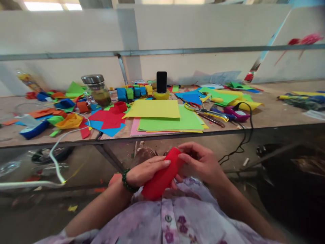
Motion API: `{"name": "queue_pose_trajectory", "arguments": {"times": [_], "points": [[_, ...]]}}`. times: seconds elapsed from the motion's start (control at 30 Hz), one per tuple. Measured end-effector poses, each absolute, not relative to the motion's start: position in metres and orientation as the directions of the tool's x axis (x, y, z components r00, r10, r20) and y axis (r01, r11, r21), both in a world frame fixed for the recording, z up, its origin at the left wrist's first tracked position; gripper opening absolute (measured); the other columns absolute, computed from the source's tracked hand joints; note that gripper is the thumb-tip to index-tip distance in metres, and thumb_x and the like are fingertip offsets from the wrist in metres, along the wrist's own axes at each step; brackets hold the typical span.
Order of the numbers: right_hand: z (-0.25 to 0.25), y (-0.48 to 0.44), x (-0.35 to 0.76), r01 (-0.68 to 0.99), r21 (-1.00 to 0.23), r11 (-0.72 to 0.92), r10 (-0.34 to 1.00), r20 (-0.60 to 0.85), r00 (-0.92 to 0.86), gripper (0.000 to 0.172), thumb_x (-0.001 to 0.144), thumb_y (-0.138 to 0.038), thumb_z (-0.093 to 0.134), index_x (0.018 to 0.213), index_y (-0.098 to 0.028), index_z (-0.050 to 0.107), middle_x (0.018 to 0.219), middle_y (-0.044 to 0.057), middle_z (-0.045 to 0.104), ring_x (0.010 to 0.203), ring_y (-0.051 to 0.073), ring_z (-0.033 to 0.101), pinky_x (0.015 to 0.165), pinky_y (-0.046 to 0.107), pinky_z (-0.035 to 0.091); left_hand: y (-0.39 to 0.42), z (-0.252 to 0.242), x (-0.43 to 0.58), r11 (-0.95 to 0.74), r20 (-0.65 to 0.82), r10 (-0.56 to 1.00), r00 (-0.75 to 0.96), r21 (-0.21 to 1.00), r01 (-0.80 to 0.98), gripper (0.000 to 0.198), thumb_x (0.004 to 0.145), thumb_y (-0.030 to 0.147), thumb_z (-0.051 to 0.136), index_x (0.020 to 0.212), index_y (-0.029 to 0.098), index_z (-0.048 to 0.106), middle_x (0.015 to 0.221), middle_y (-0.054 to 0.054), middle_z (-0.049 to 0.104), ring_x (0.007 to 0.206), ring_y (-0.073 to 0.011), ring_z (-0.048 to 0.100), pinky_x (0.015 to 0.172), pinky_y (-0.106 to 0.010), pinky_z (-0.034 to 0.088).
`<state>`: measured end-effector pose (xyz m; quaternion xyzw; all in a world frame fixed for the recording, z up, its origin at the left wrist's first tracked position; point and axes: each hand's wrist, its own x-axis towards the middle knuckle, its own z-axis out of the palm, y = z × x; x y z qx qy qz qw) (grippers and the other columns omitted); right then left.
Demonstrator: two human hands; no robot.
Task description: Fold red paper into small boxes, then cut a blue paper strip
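Over my lap, in front of the table edge, I hold a rolled or folded red sheet (161,174), perhaps felt or paper. My left hand (149,169), with a dark beaded bracelet at the wrist, is closed around its left side with the thumb on top. Thumb and fingers of my right hand (199,161) pinch the sheet's upper right end. Some fingertips show beneath the red piece. Just beyond my hands, a yellow sheet (154,108) lies on a green sheet (172,123) in a stack.
Scissors (194,107) and a yellow cutter (215,114) lie right of the stack. A glass jar (99,91), a phone (161,82) on a yellow stand and small coloured folded pieces (134,91) stand behind. A white cable (54,159) hangs at left, a black cord (245,135) at right.
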<state>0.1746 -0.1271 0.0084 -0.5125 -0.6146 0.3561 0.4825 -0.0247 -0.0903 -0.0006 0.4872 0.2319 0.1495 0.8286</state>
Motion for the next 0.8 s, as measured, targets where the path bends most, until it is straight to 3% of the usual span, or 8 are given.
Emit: {"name": "queue_pose_trajectory", "arguments": {"times": [0.07,0.17,0.43,0.6,0.7,0.8], "points": [[0.009,-0.126,0.173,0.26,-0.939,0.227,0.971,0.238,0.013,0.017,0.08,-0.036,0.07,0.084,-0.019,0.069,0.076,0.002,0.069,0.066,0.015,0.059,0.06,0.025,0.047,-0.093,0.003,-0.025,0.444,-0.225,0.486,0.844,0.896,-0.018,0.039,0.089,0.047,0.057,0.107,0.014,0.066,0.094,-0.014,0.072,0.07,-0.0177,0.069,0.059,-0.023,0.054],[0.011,-0.127,0.169,0.248,-0.942,0.224,0.969,0.243,0.047,0.019,0.078,-0.037,0.071,0.076,-0.019,0.066,0.069,0.001,0.066,0.061,0.014,0.057,0.056,0.025,0.046,-0.094,0.011,-0.026,0.383,-0.229,0.502,0.834,0.923,0.023,0.038,0.089,0.047,0.058,0.107,0.014,0.066,0.088,-0.011,0.072,0.066,-0.0162,0.067,0.057,-0.022,0.053],[0.014,-0.128,0.165,0.246,-0.944,0.219,0.973,0.232,0.025,0.025,0.083,-0.041,0.065,0.075,-0.019,0.06,0.067,0.0,0.06,0.06,0.013,0.053,0.054,0.024,0.043,-0.099,0.016,-0.018,0.22,-0.148,0.555,0.818,0.975,0.027,0.044,0.09,0.054,0.053,0.086,0.013,0.068,0.07,-0.008,0.068,0.053,-0.0131,0.062,0.047,-0.018,0.045],[0.011,-0.129,0.162,0.236,-0.952,0.197,0.975,0.216,0.056,0.026,0.083,-0.042,0.066,0.073,-0.019,0.059,0.063,-0.001,0.057,0.056,0.012,0.05,0.051,0.024,0.04,-0.101,0.011,-0.015,0.217,-0.164,0.563,0.81,0.975,0.047,0.045,0.089,0.058,0.052,0.091,0.016,0.068,0.079,-0.009,0.071,0.056,-0.0159,0.066,0.047,-0.02,0.046],[0.011,-0.129,0.16,0.177,-0.964,0.196,0.974,0.213,0.081,0.022,0.08,-0.039,0.069,0.082,-0.02,0.058,0.066,-0.001,0.06,0.058,0.012,0.053,0.052,0.023,0.042,-0.097,0.01,-0.016,0.204,-0.177,0.555,0.813,0.976,0.073,0.046,0.087,0.06,0.052,0.091,0.017,0.068,0.08,-0.009,0.071,0.06,-0.0171,0.066,0.051,-0.021,0.048],[0.014,-0.126,0.159,0.148,-0.961,0.234,0.968,0.245,0.061,0.029,0.079,-0.035,0.071,0.1,-0.022,0.055,0.071,-0.002,0.063,0.06,0.013,0.057,0.053,0.023,0.043,-0.09,0.014,-0.017,0.106,-0.133,0.533,0.835,0.99,0.09,0.051,0.086,0.063,0.051,0.086,0.015,0.069,0.076,-0.008,0.069,0.061,-0.0162,0.063,0.053,-0.021,0.046]]}}
